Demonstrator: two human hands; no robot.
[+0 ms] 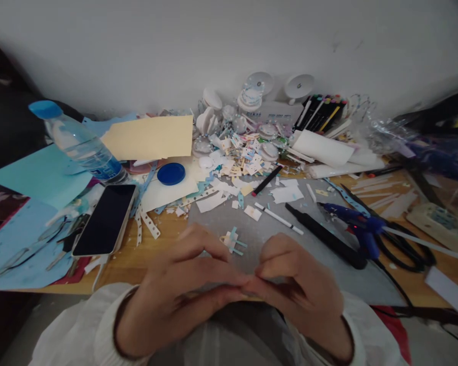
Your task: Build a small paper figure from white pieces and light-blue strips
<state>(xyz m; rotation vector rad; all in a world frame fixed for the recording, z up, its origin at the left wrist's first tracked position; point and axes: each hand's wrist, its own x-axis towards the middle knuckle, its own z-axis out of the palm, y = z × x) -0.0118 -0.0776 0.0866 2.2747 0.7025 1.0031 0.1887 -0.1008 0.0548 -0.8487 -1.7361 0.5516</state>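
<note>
My left hand (pixel 193 290) and my right hand (pixel 295 284) meet at the front edge of the grey mat (pixel 213 218), fingertips pinched together. Whatever they pinch is hidden behind the fingers; only a thin pale-yellow sliver shows below them. Just beyond my fingers lies a small paper cutout (pixel 232 240) with light-blue strips on it. A white stick-like pen (pixel 278 218) and a white paper scrap (pixel 253 212) rest farther up the mat. To the right of these is a thick black pen-shaped tool (pixel 324 236).
A blue glue gun (pixel 353 221) and black scissors (pixel 402 249) lie at the right. On the left are a phone (pixel 105 219), a water bottle (pixel 82 145), glasses (pixel 30 249) and a blue lid (pixel 171 174). Piled paper cutouts (pixel 248 157) and markers (pixel 320 113) stand near the wall.
</note>
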